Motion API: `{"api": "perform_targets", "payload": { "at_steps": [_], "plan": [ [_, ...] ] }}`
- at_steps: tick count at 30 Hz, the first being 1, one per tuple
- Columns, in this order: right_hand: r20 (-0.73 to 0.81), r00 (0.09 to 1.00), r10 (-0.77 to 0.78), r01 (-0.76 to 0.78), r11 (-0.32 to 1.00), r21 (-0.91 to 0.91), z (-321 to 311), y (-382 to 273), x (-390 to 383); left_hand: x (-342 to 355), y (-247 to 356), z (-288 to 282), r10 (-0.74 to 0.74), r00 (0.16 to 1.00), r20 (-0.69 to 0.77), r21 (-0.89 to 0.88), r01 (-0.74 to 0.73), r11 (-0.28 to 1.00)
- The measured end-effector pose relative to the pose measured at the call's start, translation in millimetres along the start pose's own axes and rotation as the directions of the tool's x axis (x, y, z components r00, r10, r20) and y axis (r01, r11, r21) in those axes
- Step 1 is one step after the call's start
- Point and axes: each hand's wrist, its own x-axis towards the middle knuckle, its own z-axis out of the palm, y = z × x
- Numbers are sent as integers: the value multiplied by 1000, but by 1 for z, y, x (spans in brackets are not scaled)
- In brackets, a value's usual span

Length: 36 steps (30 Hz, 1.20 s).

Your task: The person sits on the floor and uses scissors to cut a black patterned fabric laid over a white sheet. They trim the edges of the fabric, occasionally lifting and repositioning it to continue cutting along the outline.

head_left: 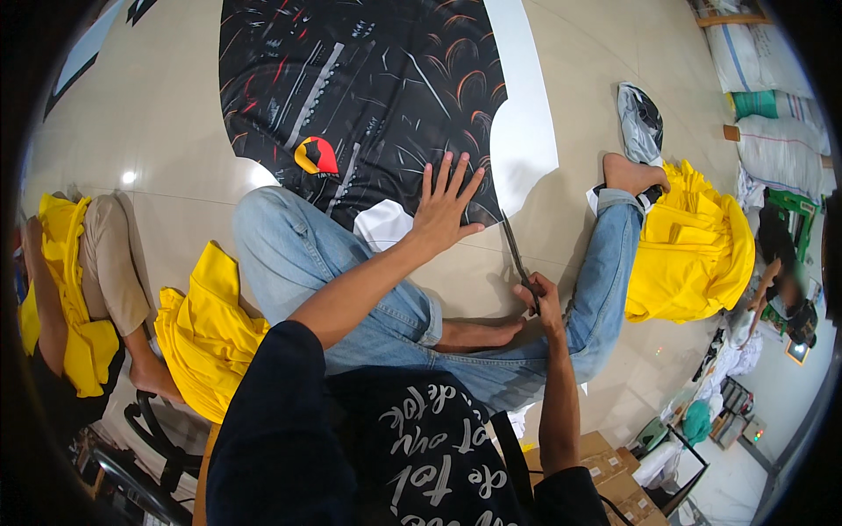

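Observation:
A large black printed fabric piece (386, 96) with orange, red and white markings and white margins lies on the floor before me. My left hand (445, 206) rests flat on its near right part, fingers spread. My right hand (541, 302) is closed round the handles of a pair of scissors (515, 250). The blades point away from me, their tips at the fabric's lower right corner, beside the white margin (524, 131). Whether the blades are apart is hard to see. A white scrap edge (383, 223) shows by my left wrist.
Yellow cloth piles lie to my right (693, 245) and left (206, 333). A grey and black bundle (640, 123) is past my right foot. Another person's leg (114, 272) is at far left. White sacks (781, 153) stand at far right, cardboard boxes (605, 465) behind my right arm.

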Motion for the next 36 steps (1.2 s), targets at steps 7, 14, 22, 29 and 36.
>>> {"api": "perform_targets", "payload": {
  "at_steps": [7, 14, 22, 29, 36],
  "plan": [
    [-72, 993, -95, 85, 988, -132, 6, 6, 5, -1, 0, 2, -8, 1000, 9, 10, 8, 1000],
    [-80, 994, -68, 48, 972, -229, 7, -2, 3, -2, -1, 4, -8, 1000, -11, 14, 9, 1000],
    [-84, 996, -24, 9, 985, -175, 12, -15, 10, -2, 0, 3, -12, 1000, -13, 7, 12, 1000],
    [-97, 995, -18, -1, 982, -191, 16, -20, 14, -2, 1, -1, -22, 1000, -6, -4, 22, 1000],
    [-100, 995, 21, -37, 986, -163, 26, -26, 18, -3, 3, 0, -32, 999, -12, 17, 32, 999]
  ]
}}
